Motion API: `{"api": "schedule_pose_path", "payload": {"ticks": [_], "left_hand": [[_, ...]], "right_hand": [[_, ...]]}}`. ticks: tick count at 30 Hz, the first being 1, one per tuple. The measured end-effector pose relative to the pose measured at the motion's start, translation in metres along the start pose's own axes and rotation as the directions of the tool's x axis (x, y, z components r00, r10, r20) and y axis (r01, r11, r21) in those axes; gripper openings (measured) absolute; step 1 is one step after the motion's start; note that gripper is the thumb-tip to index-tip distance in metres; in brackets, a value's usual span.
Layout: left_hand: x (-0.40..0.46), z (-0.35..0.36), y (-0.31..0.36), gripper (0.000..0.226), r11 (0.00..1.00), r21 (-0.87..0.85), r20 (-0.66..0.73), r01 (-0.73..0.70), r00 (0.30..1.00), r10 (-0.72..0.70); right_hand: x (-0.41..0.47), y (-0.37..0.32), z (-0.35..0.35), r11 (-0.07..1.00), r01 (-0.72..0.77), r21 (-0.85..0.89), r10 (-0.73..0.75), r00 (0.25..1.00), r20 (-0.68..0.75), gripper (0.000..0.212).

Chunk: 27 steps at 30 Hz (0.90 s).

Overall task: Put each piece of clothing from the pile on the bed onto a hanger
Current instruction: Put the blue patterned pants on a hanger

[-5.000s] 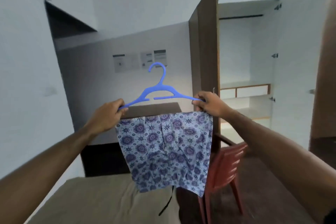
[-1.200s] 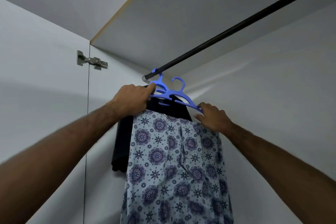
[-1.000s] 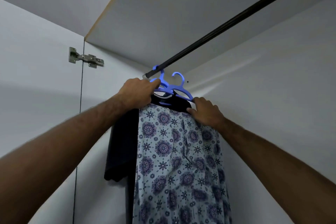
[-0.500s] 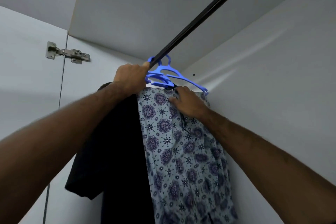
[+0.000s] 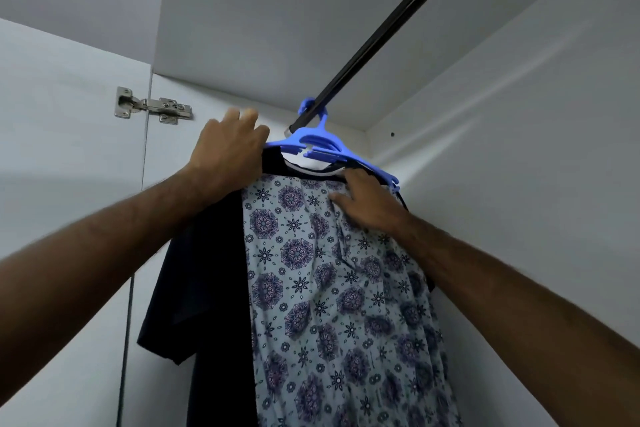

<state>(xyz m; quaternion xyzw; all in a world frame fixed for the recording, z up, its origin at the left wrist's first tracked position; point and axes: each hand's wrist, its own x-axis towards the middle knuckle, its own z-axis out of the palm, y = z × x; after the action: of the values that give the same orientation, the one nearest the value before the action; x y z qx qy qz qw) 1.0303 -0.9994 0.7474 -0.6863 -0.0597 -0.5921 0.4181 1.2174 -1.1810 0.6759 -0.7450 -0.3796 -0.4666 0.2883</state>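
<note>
Since half a second ago our left hand (image 5: 230, 146) has let go of the hanger end and lifted, its fingers now loosely spread and blurred beside the blue plastic; we cannot tell whether any fingertip touches it. At far left we see a metal hinge (image 5: 152, 109) on the white cabinet door (image 5: 62, 135), whose lower edge runs out of the picture. Behind our left wrist hangs a dark shirt (image 5: 207, 288), most of its body hidden by the patterned cloth and its hem cut off at the bottom. Two blue hangers (image 5: 320, 144) sit hooked on the black rail (image 5: 381, 35) near its left end; their arms overlap so closely that we cannot separate one from the other, and the rail's bracket is mostly covered by them. The patterned shorts (image 5: 329, 305) hang from the nearer hanger, in front of the dark shirt, their lower part leaving the picture. Our right hand (image 5: 363, 204) lies flat on the waistband with straight fingers, covering that corner of the cloth and the hanger's arm there.
</note>
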Motion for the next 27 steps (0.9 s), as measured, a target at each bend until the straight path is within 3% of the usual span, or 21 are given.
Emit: {"api": "schedule_pose_path", "payload": {"ticks": [2,5,7,14,18,22,25,27], "left_hand": [[0.003,0.003,-0.005,0.022,1.0,-0.03,0.036,0.004,0.999,-0.003],[0.005,0.005,-0.007,0.03,0.962,-0.256,0.204,0.094,0.978,-0.041],[0.004,0.006,-0.006,0.033,0.965,-0.249,0.267,0.087,0.963,-0.018],[-0.049,0.004,0.004,0.059,0.996,-0.063,0.088,-0.057,0.994,0.062],[-0.127,-0.012,0.019,0.067,0.981,-0.167,0.149,-0.099,0.981,0.124],[-0.233,-0.041,0.029,0.066,0.951,-0.31,0.199,-0.01,0.977,0.076],[-0.322,-0.073,0.028,0.067,0.95,-0.313,0.309,0.002,0.946,0.1],[-0.38,-0.098,0.02,0.069,0.952,-0.303,0.422,0.034,0.901,0.102]], "right_hand": [[-0.003,0.001,0.004,1.0,0.009,-0.002,-0.009,1.0,0.011,0.054],[-0.007,0.002,0.007,0.999,0.014,-0.042,-0.013,1.0,0.022,0.054],[-0.012,0.002,0.009,0.999,0.013,-0.05,-0.012,1.0,0.022,0.056],[-0.05,-0.011,0.019,0.995,0.056,-0.08,-0.067,0.987,-0.144,0.072],[-0.103,-0.038,0.042,0.987,0.158,0.023,-0.151,0.97,-0.188,0.074],[-0.172,-0.092,0.064,0.97,0.166,0.178,-0.13,0.972,-0.198,0.073],[-0.23,-0.143,0.079,0.951,0.2,0.236,-0.16,0.971,-0.179,0.073],[-0.269,-0.183,0.093,0.943,0.234,0.236,-0.218,0.972,-0.091,0.075]]}}
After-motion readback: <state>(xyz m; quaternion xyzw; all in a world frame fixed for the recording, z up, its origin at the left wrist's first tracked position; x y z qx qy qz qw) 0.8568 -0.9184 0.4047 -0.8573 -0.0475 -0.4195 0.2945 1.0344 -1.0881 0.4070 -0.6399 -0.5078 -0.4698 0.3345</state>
